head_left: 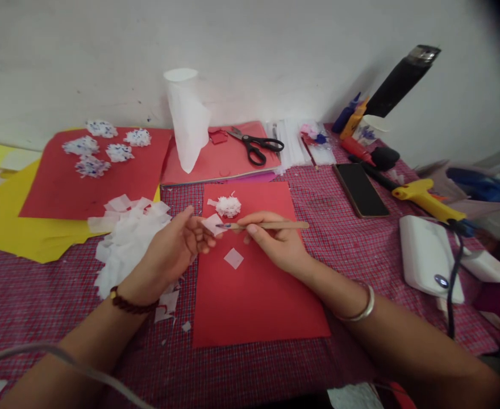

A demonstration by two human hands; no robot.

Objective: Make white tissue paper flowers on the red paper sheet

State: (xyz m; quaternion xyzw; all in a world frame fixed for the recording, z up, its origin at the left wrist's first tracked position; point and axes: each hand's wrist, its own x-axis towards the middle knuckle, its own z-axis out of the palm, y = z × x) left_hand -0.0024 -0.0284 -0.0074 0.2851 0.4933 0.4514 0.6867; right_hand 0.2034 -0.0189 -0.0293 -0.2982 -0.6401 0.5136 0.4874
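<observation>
My right grip [275, 241] clasps the stick [295, 225], its tip over the white square [212, 224] just beside my left grip [177, 241]; I can't tell whether that one pinches it. I'd hold the stick steady and press gently mid-square, clear of the puff [228, 206] just beyond.

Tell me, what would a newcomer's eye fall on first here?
Probably the bright red sheet in the middle, where the right hand holds a slim wooden stick, its dark tip at a small white square by the left hand. Next might come five blue-flecked white puffs on another red sheet at back left, and the tall white cone, wide end up, near the wall.
</observation>
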